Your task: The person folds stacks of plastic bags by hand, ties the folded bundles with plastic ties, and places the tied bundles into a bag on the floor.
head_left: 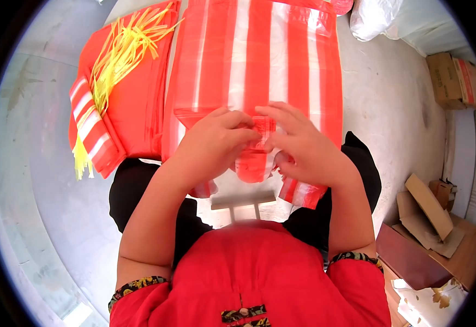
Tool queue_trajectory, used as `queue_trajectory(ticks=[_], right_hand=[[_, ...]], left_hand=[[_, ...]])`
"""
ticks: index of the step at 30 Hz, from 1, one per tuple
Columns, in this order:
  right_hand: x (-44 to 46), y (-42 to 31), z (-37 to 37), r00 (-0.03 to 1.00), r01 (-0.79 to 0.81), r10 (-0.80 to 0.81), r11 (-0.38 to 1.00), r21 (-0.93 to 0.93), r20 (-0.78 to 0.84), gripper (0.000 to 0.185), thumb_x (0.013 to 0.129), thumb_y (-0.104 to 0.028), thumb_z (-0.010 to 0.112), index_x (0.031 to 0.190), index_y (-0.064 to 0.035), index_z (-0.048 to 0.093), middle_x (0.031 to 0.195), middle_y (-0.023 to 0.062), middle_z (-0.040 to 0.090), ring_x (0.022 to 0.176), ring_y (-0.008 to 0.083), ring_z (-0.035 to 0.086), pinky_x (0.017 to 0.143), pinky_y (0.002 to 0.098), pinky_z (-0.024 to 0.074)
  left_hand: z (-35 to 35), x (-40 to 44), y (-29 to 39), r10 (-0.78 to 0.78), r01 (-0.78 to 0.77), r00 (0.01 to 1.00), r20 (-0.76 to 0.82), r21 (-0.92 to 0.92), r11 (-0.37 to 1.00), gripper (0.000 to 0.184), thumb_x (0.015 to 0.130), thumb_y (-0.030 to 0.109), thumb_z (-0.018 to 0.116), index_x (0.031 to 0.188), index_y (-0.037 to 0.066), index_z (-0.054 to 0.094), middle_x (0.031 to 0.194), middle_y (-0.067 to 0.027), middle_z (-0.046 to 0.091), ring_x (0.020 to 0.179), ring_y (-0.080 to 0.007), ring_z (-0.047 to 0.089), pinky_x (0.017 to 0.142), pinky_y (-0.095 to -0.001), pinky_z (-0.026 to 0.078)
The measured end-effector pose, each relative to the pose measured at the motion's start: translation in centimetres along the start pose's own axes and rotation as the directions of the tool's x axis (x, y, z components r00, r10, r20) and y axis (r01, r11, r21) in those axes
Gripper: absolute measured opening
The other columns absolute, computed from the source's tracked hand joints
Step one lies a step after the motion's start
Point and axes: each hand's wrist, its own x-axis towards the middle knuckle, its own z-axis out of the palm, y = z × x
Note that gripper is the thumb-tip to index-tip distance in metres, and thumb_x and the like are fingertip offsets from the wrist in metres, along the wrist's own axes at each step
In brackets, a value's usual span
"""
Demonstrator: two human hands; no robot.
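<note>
Red-and-white striped plastic bags [259,60] lie stacked in front of me, their near end by my knees. My left hand [216,139] is at that end, its bent fingers closed on a folded piece of red plastic bag; its thumb is mostly hidden. Facing it, my right hand [303,144] has its fingers curved and apart, fingertips close to the same folded piece. A loose striped flap [253,166] hangs between the hands. Another striped end [301,193] droops below my right hand.
At the left is a second red plastic stack [134,103] with yellow plastic strips [123,52] and a striped roll [91,128] on it. Cardboard boxes [450,82] stand far right, and an opened carton [426,218] lies lower right. A white plastic bag [374,19] is at the top.
</note>
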Motion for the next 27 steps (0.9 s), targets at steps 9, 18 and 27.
queue_trajectory(ticks=[9, 18, 27], right_hand=[[-0.5, -1.3, 1.6, 0.997, -0.031, 0.035, 0.998, 0.062, -0.062, 0.015, 0.084, 0.001, 0.075, 0.095, -0.0025, 0.065, 0.148, 0.0158, 0.058, 0.145, 0.0422, 0.047, 0.111, 0.0489, 0.0481], [-0.8, 0.0, 1.8, 0.947, -0.196, 0.248, 0.949, 0.247, -0.202, 0.008, 0.098, -0.008, 0.068, 0.104, -0.0017, 0.067, 0.137, 0.0154, 0.067, 0.13, 0.0337, 0.061, 0.107, 0.0404, 0.0492], [-5.2, 4.3, -4.1, 0.655, -0.515, 0.598, 0.801, 0.305, -0.463, 0.035, 0.111, -0.029, 0.055, 0.128, 0.0005, 0.064, 0.112, 0.0044, 0.069, 0.095, 0.0131, 0.063, 0.088, 0.0283, 0.0518]], left_hand=[[-1.0, -0.3, 0.1, -0.01, 0.024, 0.992, 0.123, -0.112, 0.993, 0.046, 0.08, -0.008, 0.07, 0.124, 0.008, 0.072, 0.134, -0.0117, 0.064, 0.119, -0.035, 0.06, 0.101, -0.0442, 0.049], [-0.4, -0.2, -0.7, -0.049, 0.066, 0.996, 0.075, -0.231, 0.971, 0.033, 0.09, 0.001, 0.07, 0.122, 0.002, 0.07, 0.131, -0.0132, 0.068, 0.116, -0.034, 0.063, 0.099, -0.0429, 0.051], [-1.1, -0.9, -1.0, -0.497, 0.526, 0.822, 0.278, -0.704, 0.477, 0.023, 0.11, 0.021, 0.061, 0.114, 0.0, 0.07, 0.1, 0.0019, 0.064, 0.091, -0.0083, 0.062, 0.078, -0.0273, 0.052]])
